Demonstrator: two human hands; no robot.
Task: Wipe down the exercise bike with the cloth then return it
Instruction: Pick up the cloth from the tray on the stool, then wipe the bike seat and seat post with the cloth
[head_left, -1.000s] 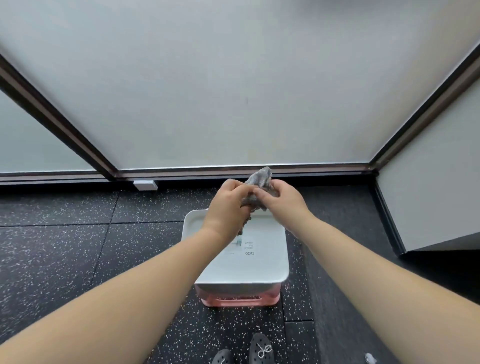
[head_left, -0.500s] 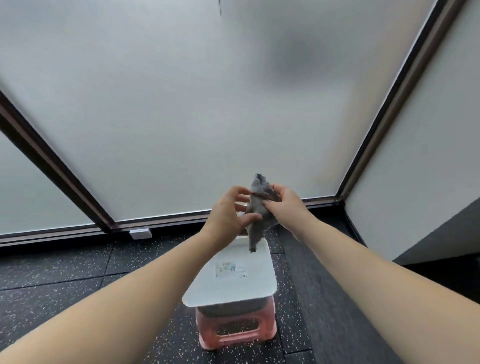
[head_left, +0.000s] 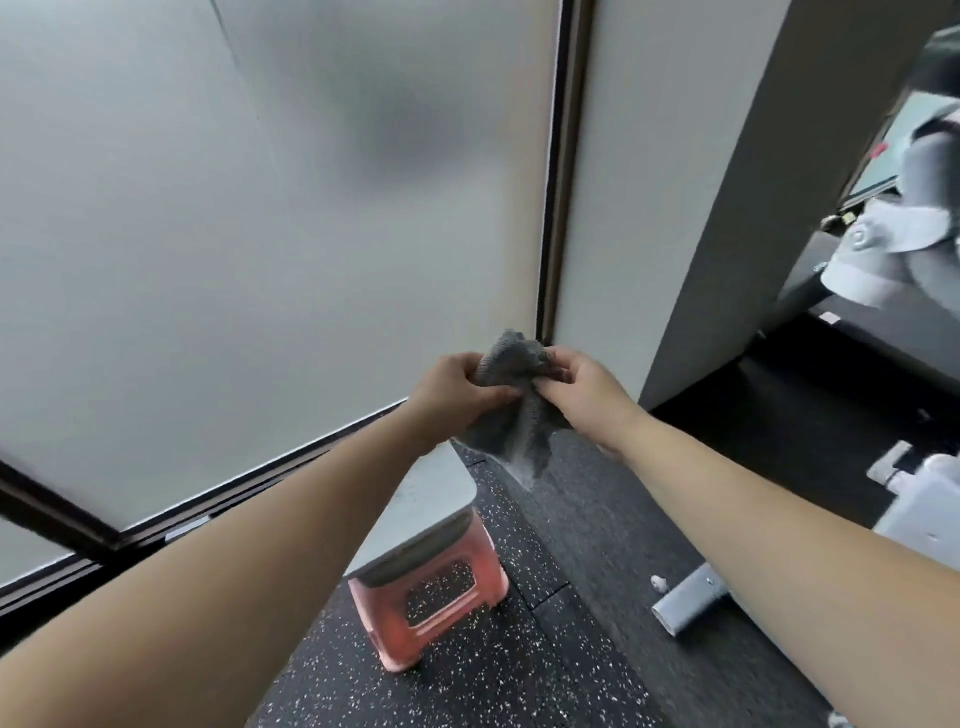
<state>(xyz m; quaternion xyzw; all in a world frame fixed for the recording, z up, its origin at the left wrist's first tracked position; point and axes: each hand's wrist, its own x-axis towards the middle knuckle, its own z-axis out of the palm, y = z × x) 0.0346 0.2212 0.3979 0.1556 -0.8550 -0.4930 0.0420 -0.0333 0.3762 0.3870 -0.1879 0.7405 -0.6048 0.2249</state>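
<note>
We hold the grey cloth (head_left: 511, 400) up in the air between both hands, in front of the frosted glass panel (head_left: 260, 208) and above the floor. Our left hand (head_left: 460, 387) has its fingers closed around the cloth's upper left edge; our right hand (head_left: 576, 387) pinches the upper right edge between thumb and fingertips. The top of the cloth bunches up between the two hands, and the rest hangs down crumpled, its lowest corner dangling free over the dark speckled rubber floor (head_left: 519, 665).

Below our left forearm stands a pink plastic stool (head_left: 431, 605) with a white tray or lid (head_left: 421, 509) resting on top of it. To the right, a grey metal foot bar (head_left: 688, 605) and a white housing (head_left: 930, 499) lie on the floor, apparently part of the exercise machine. A dark window frame (head_left: 553, 171) runs up beside the glass.
</note>
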